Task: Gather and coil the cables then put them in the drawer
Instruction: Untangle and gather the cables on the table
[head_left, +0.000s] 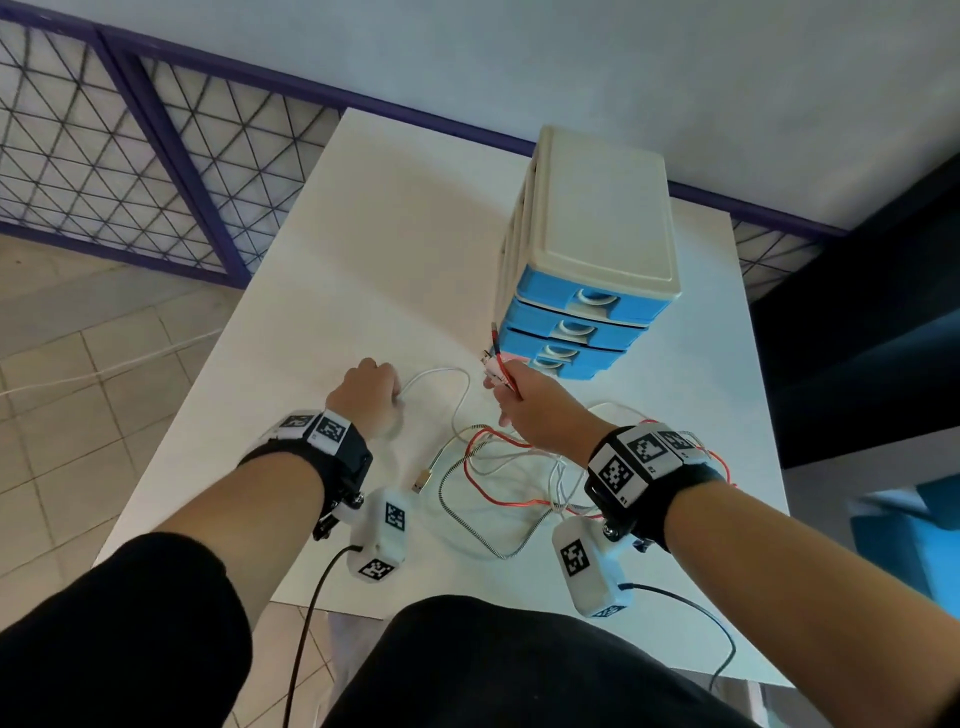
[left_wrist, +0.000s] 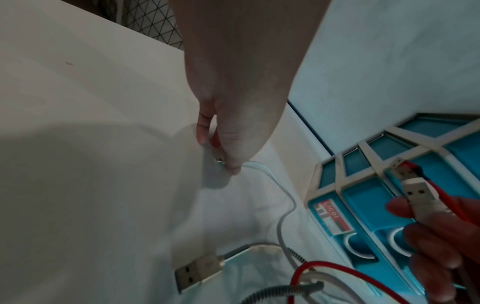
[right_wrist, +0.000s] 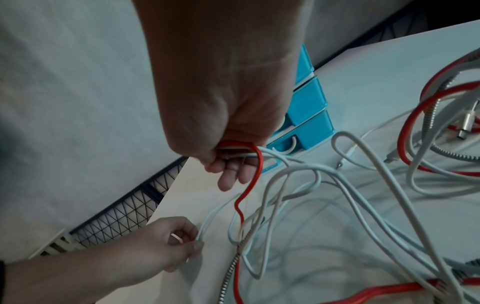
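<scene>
A tangle of cables lies on the white table (head_left: 389, 234): a red cable (head_left: 478, 467), white cables (head_left: 447, 371) and a braided silver cable (head_left: 467, 525) with a free USB plug (head_left: 423, 480). My left hand (head_left: 392, 400) pinches the end of one white cable (left_wrist: 275, 181) down at the tabletop. My right hand (head_left: 506, 387) grips a bundle of red and white cable ends (right_wrist: 255, 179), raised in front of the lowest blue drawers. Their USB plugs (left_wrist: 418, 191) stick out above its fingers. The drawer unit (head_left: 597, 223) has all visible drawers shut.
The drawer unit stands at the table's back right. Bare tabletop lies left of it and behind my left hand. A purple-framed mesh fence (head_left: 156, 156) runs beyond the table's far edge. More cable loops (right_wrist: 441, 127) lie to the right of my right wrist.
</scene>
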